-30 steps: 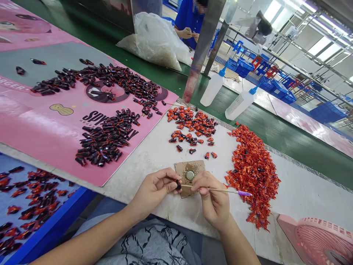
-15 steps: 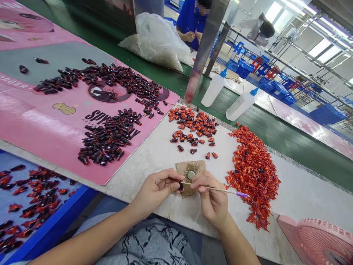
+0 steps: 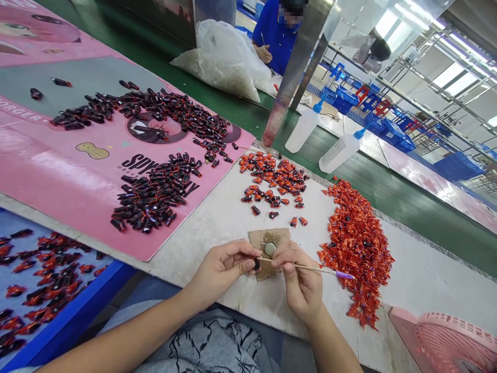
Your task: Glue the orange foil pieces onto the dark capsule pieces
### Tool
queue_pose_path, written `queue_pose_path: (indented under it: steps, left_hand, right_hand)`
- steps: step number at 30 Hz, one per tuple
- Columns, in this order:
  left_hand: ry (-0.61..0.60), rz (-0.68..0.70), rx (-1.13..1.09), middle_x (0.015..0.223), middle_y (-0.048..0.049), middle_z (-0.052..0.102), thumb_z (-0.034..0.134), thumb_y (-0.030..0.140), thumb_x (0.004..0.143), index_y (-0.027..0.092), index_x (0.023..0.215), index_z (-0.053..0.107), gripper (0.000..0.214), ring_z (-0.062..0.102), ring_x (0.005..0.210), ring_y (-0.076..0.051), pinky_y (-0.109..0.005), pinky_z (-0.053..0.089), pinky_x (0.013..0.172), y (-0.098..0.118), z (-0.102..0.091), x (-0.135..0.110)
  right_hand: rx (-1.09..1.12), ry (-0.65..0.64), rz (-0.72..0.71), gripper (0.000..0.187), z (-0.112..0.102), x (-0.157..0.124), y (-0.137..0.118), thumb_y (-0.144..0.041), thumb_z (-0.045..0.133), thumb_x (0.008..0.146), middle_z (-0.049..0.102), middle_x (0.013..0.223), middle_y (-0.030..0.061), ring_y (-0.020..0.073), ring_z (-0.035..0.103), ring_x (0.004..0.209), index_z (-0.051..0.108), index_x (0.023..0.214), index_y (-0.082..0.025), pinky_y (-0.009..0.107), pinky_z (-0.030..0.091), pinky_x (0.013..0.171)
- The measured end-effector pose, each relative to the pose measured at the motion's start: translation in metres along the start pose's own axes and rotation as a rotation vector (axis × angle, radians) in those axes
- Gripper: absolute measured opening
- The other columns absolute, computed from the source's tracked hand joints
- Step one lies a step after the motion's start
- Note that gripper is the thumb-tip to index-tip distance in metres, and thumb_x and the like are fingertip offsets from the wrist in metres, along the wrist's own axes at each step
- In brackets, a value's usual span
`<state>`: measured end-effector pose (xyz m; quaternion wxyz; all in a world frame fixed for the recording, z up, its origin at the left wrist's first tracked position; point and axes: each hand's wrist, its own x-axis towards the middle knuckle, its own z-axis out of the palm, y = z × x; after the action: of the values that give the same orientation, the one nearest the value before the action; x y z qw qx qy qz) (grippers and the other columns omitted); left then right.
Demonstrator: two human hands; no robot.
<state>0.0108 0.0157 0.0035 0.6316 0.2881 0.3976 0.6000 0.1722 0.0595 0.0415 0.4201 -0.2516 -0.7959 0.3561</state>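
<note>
1. Right at the centre of the action, the left hand [image 3: 223,267] is closed up, thumb pressed against the fingers, pinching a small dark piece [image 3: 257,264] at the fingertips!
2. The right hand [image 3: 301,282] comes in tight beside it, its fingers pressed together on a thin stick [image 3: 310,268] with a purple end. The stick points left, its tip right up by the dark piece, though the fingers block a clear look at whether they touch.
3. Just under both hands sits a square of brown cardboard [image 3: 280,238] dusted with specks, a round metal disc [image 3: 269,249] on top of it.
4. Over to the right lies a big heap of orange-red pieces [image 3: 357,254], and farther up, a smaller scatter of orange-and-dark pieces [image 3: 274,178], both on the white table [image 3: 217,243].
5. To the left, a pink printed board [image 3: 58,176] carries two bands of dark pieces [image 3: 155,194], with a blue-edged tray [image 3: 73,305] of mixed pieces nearer in.
6. On the far side, two plastic squeeze bottles [image 3: 303,129] stand past the table edge, next to a clear plastic bag [image 3: 225,62], and a co-worker in a blue shirt [image 3: 275,39] works beyond them.
7. Near right, a pink fan [image 3: 454,342] sits at the table's corner!
</note>
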Motion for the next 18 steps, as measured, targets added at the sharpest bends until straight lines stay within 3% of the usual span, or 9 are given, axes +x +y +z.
queue_pose_path:
  steps: [5,8,10,12,15,18]
  left_hand:
    - [0.006,-0.006,-0.021,0.071,-0.004,0.07,0.087,0.022,0.064,0.018,0.077,0.081,0.015,0.066,0.062,-0.015,-0.023,0.058,0.059,0.0,-0.001,0.0]
    - [0.011,-0.022,-0.022,0.074,-0.0049,0.073,0.087,0.021,0.063,0.019,0.081,0.081,0.019,0.067,0.064,-0.015,-0.023,0.059,0.061,-0.002,-0.002,0.0]
    - [0.007,-0.014,-0.012,0.074,-0.0046,0.073,0.087,0.021,0.064,0.02,0.084,0.082,0.02,0.067,0.066,-0.015,-0.022,0.059,0.062,-0.003,-0.003,-0.001]
    - [0.0,0.009,0.003,0.074,-0.0038,0.073,0.086,0.022,0.065,0.021,0.082,0.082,0.018,0.067,0.065,-0.014,-0.02,0.058,0.062,-0.003,-0.003,-0.001]
    - [0.001,0.026,0.032,0.072,-0.0026,0.073,0.087,0.022,0.064,0.022,0.079,0.082,0.016,0.067,0.063,-0.013,-0.017,0.058,0.061,-0.002,-0.004,-0.001]
    - [0.031,0.026,0.059,0.076,-0.0023,0.075,0.088,0.023,0.063,0.023,0.077,0.082,0.015,0.069,0.065,-0.012,-0.016,0.058,0.062,-0.002,-0.004,-0.002]
  right_hand:
    - [0.045,0.04,0.018,0.028,-0.007,-0.001,-0.001,-0.031,0.043,0.102,0.063,0.073,0.005,0.0184,0.06,0.07,0.065,0.089,-0.02,0.032,0.048,0.063]
    - [0.057,0.264,-0.045,0.025,-0.027,0.001,0.002,-0.032,0.048,0.1,0.068,0.08,0.0066,0.0199,0.064,0.074,0.071,0.096,-0.022,0.034,0.05,0.063]
    - [0.027,0.438,-0.161,0.023,-0.046,0.003,0.007,-0.032,0.049,0.1,0.073,0.095,0.0072,0.021,0.067,0.078,0.07,0.109,-0.026,0.036,0.052,0.065]
    - [-0.048,0.53,-0.236,0.024,-0.068,0.005,0.014,-0.031,0.048,0.1,0.074,0.108,0.0065,0.0217,0.07,0.081,0.067,0.114,-0.028,0.039,0.053,0.069]
    - [-0.305,0.486,-0.142,0.027,-0.096,0.004,0.026,-0.037,0.046,0.1,0.074,0.107,0.0084,0.0239,0.071,0.088,0.064,0.086,-0.022,0.042,0.052,0.078]
    - [-0.81,0.25,0.11,0.029,-0.111,0.0,0.04,-0.039,0.057,0.092,0.075,0.098,0.0093,0.0254,0.067,0.094,0.054,0.069,-0.022,0.042,0.048,0.085]
